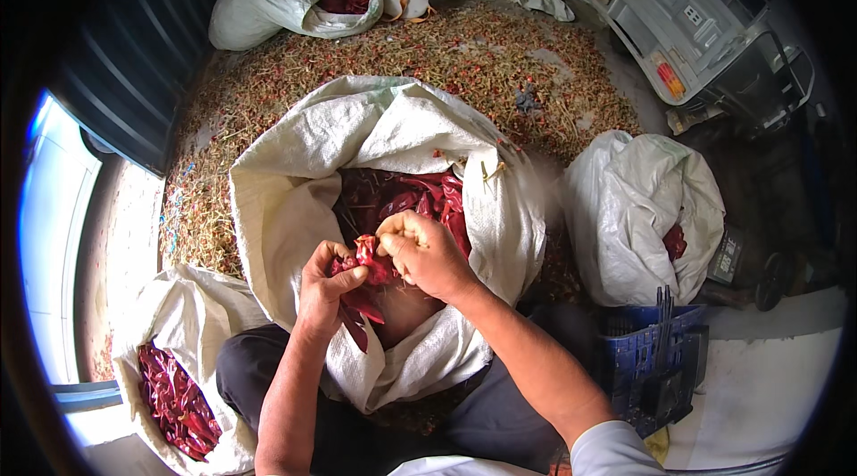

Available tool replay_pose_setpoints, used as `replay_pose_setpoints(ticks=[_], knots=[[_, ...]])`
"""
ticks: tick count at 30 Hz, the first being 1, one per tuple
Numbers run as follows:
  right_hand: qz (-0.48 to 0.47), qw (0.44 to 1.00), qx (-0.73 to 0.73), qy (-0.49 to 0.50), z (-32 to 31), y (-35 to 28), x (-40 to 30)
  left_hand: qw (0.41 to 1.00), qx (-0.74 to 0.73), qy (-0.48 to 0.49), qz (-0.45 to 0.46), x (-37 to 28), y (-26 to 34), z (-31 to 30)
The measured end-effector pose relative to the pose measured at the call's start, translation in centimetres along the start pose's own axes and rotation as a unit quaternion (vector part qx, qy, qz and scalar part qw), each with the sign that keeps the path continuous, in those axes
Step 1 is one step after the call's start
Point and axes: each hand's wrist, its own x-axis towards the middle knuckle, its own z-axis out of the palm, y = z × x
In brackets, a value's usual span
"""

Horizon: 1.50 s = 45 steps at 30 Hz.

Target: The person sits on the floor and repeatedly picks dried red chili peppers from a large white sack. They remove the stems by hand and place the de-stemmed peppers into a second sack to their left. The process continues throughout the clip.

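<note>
My left hand holds several dried red chili peppers, their long tips hanging below the fingers. Close beside the upturned end of one of them, my right hand has its thumb and forefinger pinched together. Whether a stem sits between those fingertips I cannot tell. Both hands are over the mouth of a large white woven sack with a rolled-down rim. More dark red chilies lie inside it; the hands hide part of the contents.
A white sack of red chilies leans at lower left, and another sack stands at right near a blue plastic crate. Stem scraps cover the floor. Behind are a filled sack and a grey vehicle box.
</note>
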Motion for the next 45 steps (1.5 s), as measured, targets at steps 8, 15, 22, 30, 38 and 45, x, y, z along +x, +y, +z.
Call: replay_pose_setpoints(ticks=[8,15,22,30,38,45], knots=[[-0.011,0.989,-0.148,-0.002,-0.7,0.0,-0.2,0.996,-0.083,-0.006,-0.012,0.3,0.7,0.7],[-0.087,0.971,-0.222,0.027,0.4,-1.1,-0.5,0.996,-0.053,0.054,-0.048,0.5,-0.3,0.5],[-0.055,0.965,-0.248,0.061,0.2,0.3,0.1,0.995,-0.018,0.012,-0.102,0.4,-0.9,0.8],[0.123,0.982,-0.139,0.046,-0.3,0.7,0.5,0.998,0.069,0.009,-0.011,0.1,-1.1,1.6],[0.225,0.964,0.122,0.073,-0.6,1.3,0.4,0.989,0.136,-0.037,-0.033,0.0,-0.6,1.7],[0.114,0.993,-0.004,0.03,-0.8,-0.2,0.2,0.992,0.082,0.03,-0.088,0.2,-1.1,1.7]])
